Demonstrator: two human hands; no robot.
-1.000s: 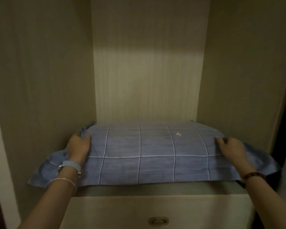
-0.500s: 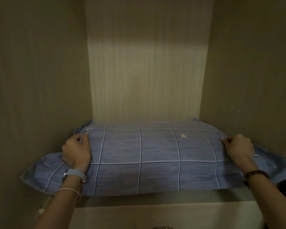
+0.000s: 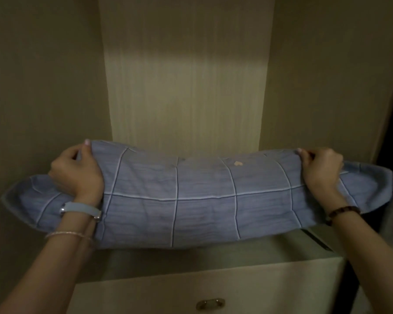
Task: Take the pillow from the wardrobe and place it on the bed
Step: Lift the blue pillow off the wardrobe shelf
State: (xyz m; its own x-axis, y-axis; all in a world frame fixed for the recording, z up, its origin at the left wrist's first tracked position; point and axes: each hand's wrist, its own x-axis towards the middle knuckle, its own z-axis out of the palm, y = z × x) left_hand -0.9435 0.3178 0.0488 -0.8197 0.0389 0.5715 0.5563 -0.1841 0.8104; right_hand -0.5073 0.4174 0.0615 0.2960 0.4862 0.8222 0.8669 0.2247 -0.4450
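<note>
The pillow [image 3: 202, 196] has a blue case with a white grid pattern and a small pale mark near its top. It hangs lifted off the wardrobe shelf [image 3: 213, 257], sagging slightly in the middle, with loose case flaps past both hands. My left hand [image 3: 77, 172] grips its left part, fingers curled over the top edge. My right hand [image 3: 320, 168] grips its right part the same way. The bed is out of view.
The wardrobe's beige side walls [image 3: 43, 98] stand close on both sides of the pillow, and the back panel [image 3: 186, 87] is behind it. Below the shelf is a drawer front with a metal handle [image 3: 210, 303]. A dark gap runs down the right edge.
Both hands closed on the pillow and raised it off the shelf toward me. Its front now faces the camera, and the shelf surface under it shows.
</note>
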